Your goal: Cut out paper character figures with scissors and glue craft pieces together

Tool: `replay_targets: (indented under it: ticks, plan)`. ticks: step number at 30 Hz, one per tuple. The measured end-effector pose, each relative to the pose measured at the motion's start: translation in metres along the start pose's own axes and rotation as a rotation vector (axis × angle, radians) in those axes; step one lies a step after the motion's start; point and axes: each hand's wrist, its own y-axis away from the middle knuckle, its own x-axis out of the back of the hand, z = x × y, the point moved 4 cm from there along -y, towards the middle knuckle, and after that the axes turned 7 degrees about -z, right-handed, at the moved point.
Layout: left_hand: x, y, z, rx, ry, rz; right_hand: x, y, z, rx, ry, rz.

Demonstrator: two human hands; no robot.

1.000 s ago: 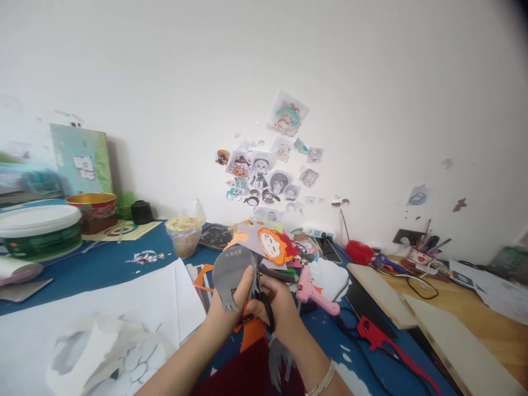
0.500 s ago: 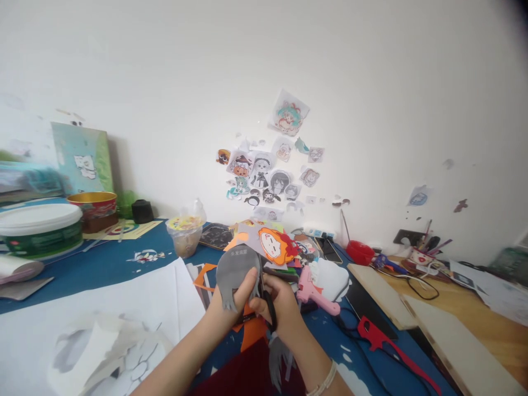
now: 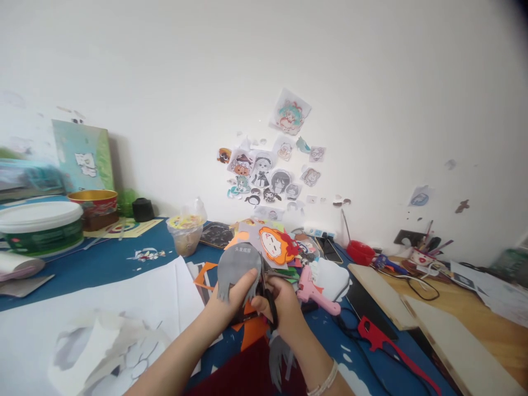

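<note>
- Holding the round grey paper cutout in the left hand, thumb pressed on its face near the fringed lower edge.
- Grasping black-handled scissors in the right hand, blades pointing up and away beside the cutout's right edge.
- Keeping both hands close together, above the near side of the blue desk.
- Judging from the pose, busy with trimming or snipping along the cutout's fringed right side; exact point of the cut hidden by fingers and blur.
- Calling next, most likely, for a firm but light pinch on the cutout, small turns of the paper towards the blades, and short, careful strokes.
- Needing care around the thin strands, easily bent or snipped through, and around the left fingertips, near the blades.
- Hanging below the right wrist: another grey fringed piece.
- Lying beyond the hands: an orange-haired paper figure on piled coloured paper.
- Resting to the right: a pink glue gun; to the left, large white sheets.
</note>
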Motion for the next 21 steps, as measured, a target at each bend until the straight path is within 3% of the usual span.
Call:
replay_targets:
  ticks: [4, 14, 21]
  plan:
    - [-0.001, 0.002, 0.005, 0.025, 0.087, 0.062, -0.001, 0.0, 0.001, -0.025, -0.003, 0.0]
    - [0.004, -0.001, 0.01, 0.097, -0.057, -0.067, -0.003, 0.0, 0.0, 0.014, 0.019, 0.005]
    - [0.003, -0.002, -0.001, 0.137, -0.003, -0.017, -0.001, 0.002, 0.004, -0.065, 0.042, 0.023]
